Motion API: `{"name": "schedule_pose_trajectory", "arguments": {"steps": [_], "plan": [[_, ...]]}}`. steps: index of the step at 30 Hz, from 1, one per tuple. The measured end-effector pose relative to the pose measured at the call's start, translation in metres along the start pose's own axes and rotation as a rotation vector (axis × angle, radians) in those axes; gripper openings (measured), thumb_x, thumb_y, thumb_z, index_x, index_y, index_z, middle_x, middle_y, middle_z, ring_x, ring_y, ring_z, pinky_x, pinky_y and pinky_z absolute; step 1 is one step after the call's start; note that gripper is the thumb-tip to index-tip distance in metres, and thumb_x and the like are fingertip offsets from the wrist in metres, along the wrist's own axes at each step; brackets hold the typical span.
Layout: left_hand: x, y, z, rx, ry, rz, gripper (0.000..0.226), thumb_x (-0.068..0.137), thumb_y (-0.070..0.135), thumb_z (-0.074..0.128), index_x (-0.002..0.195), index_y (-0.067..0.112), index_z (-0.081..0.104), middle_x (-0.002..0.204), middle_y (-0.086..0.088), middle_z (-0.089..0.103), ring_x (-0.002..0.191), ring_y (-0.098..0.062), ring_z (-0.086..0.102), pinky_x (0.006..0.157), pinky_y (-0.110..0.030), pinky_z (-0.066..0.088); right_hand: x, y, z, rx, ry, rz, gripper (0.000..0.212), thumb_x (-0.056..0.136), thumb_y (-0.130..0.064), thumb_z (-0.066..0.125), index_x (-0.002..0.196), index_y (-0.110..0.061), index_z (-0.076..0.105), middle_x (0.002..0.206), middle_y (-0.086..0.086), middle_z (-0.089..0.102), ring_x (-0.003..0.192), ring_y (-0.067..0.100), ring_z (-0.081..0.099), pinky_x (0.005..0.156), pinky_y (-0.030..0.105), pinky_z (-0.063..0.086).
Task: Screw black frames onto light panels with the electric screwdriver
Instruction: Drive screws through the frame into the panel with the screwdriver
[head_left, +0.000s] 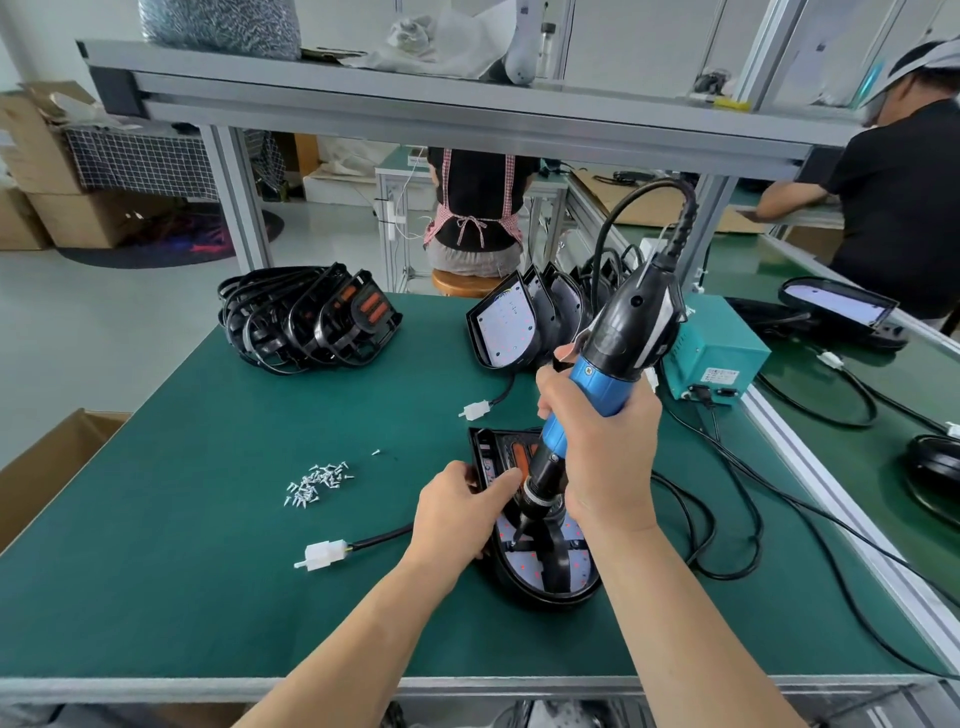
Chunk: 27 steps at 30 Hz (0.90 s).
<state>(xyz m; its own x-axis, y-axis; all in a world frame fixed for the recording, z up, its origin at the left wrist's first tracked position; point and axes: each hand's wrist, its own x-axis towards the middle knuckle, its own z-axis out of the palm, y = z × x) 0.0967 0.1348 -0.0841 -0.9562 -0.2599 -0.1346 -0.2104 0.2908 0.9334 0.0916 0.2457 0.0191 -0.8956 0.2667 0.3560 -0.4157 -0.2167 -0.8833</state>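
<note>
A light panel (576, 564) with a black frame (556, 561) laid over it lies on the green mat near the front edge. My right hand (602, 452) grips the blue and black electric screwdriver (608, 364), whose bit tip touches the frame at its left side. My left hand (462, 512) holds the panel's left edge, thumb curled over the frame. A heap of small silver screws (317, 483) lies to the left. A stack of black frames (306, 317) sits at the back left, and several bare light panels (511, 325) stand at the back centre.
A white connector on a black cable (324, 555) lies left of the panel, another connector (475, 410) behind it. A teal power box (714, 358) sits at the right with cables looping over the mat. Two other people work beyond the bench. A metal shelf spans overhead.
</note>
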Motion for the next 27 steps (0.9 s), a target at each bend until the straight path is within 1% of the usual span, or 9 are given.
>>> {"name": "schedule_pose_trajectory", "arguments": {"steps": [3, 6, 12, 15, 17, 21, 24, 26, 27], "plan": [[0.000, -0.001, 0.001, 0.005, 0.003, -0.001, 0.036, 0.083, 0.050, 0.067, 0.077, 0.017, 0.054, 0.068, 0.004, 0.058, 0.057, -0.014, 0.052, 0.049, -0.029, 0.045, -0.001, 0.002, 0.000, 0.010, 0.009, 0.005, 0.023, 0.072, -0.011, 0.071, 0.088, -0.002, 0.059, 0.067, 0.011, 0.051, 0.059, 0.021, 0.045, 0.053, 0.026, 0.044], [0.000, -0.001, 0.000, 0.006, 0.006, -0.001, 0.037, 0.084, 0.049, 0.067, 0.075, 0.017, 0.051, 0.065, 0.004, 0.055, 0.055, -0.015, 0.050, 0.050, -0.030, 0.045, -0.002, 0.003, 0.000, 0.013, 0.009, 0.007, 0.027, 0.072, -0.011, 0.072, 0.089, 0.002, 0.056, 0.067, 0.010, 0.050, 0.060, 0.022, 0.045, 0.054, 0.029, 0.044], [0.000, -0.001, 0.000, 0.007, 0.010, 0.006, 0.041, 0.085, 0.051, 0.068, 0.074, 0.016, 0.049, 0.065, 0.004, 0.054, 0.057, -0.015, 0.050, 0.052, -0.031, 0.045, -0.001, 0.006, -0.003, 0.014, 0.010, 0.002, 0.026, 0.070, -0.017, 0.074, 0.084, -0.003, 0.056, 0.066, 0.008, 0.051, 0.060, 0.022, 0.046, 0.055, 0.028, 0.045], [0.000, -0.001, 0.001, 0.000, 0.007, 0.008, 0.040, 0.086, 0.051, 0.068, 0.074, 0.017, 0.050, 0.067, 0.005, 0.055, 0.060, -0.015, 0.051, 0.055, -0.031, 0.045, 0.000, 0.008, -0.007, 0.010, 0.010, -0.007, 0.019, 0.072, -0.013, 0.075, 0.078, -0.011, 0.056, 0.064, 0.005, 0.054, 0.059, 0.020, 0.050, 0.057, 0.026, 0.047], [0.000, -0.001, 0.001, 0.000, 0.007, 0.007, 0.041, 0.086, 0.051, 0.068, 0.075, 0.015, 0.050, 0.068, 0.004, 0.054, 0.061, -0.017, 0.051, 0.056, -0.032, 0.045, 0.000, 0.008, -0.008, 0.038, 0.012, -0.009, 0.019, 0.073, -0.009, 0.074, 0.075, -0.016, 0.056, 0.062, 0.003, 0.054, 0.058, 0.017, 0.051, 0.056, 0.023, 0.047], [0.001, 0.000, 0.001, 0.000, 0.008, -0.001, 0.042, 0.086, 0.050, 0.068, 0.075, 0.014, 0.050, 0.068, 0.003, 0.054, 0.063, -0.020, 0.051, 0.057, -0.034, 0.045, -0.003, 0.007, -0.011, 0.081, -0.038, -0.016, 0.018, 0.075, -0.006, 0.072, 0.073, -0.010, 0.055, 0.059, 0.002, 0.055, 0.056, 0.015, 0.052, 0.057, 0.022, 0.047], [0.000, 0.000, 0.001, -0.005, 0.008, -0.018, 0.045, 0.086, 0.051, 0.067, 0.073, 0.015, 0.045, 0.068, 0.002, 0.053, 0.061, -0.020, 0.047, 0.057, -0.034, 0.043, -0.006, 0.004, -0.012, 0.074, -0.128, -0.045, 0.021, 0.072, -0.015, 0.073, 0.071, -0.005, 0.054, 0.059, -0.001, 0.055, 0.057, 0.014, 0.052, 0.058, 0.021, 0.046], [-0.001, 0.001, 0.001, 0.003, 0.003, -0.033, 0.046, 0.087, 0.053, 0.065, 0.076, 0.013, 0.044, 0.071, 0.000, 0.052, 0.062, -0.021, 0.045, 0.057, -0.034, 0.042, -0.007, 0.003, -0.008, 0.052, -0.146, -0.049, 0.025, 0.070, -0.019, 0.072, 0.076, -0.001, 0.056, 0.060, -0.003, 0.056, 0.056, 0.013, 0.050, 0.057, 0.021, 0.046], [-0.001, 0.001, 0.001, 0.014, 0.002, -0.038, 0.047, 0.087, 0.053, 0.064, 0.077, 0.012, 0.044, 0.072, -0.001, 0.052, 0.063, -0.021, 0.044, 0.058, -0.034, 0.041, -0.007, 0.003, -0.006, 0.046, -0.146, -0.048, 0.023, 0.070, -0.016, 0.072, 0.080, -0.001, 0.057, 0.061, -0.004, 0.055, 0.056, 0.014, 0.049, 0.056, 0.022, 0.045]]}}
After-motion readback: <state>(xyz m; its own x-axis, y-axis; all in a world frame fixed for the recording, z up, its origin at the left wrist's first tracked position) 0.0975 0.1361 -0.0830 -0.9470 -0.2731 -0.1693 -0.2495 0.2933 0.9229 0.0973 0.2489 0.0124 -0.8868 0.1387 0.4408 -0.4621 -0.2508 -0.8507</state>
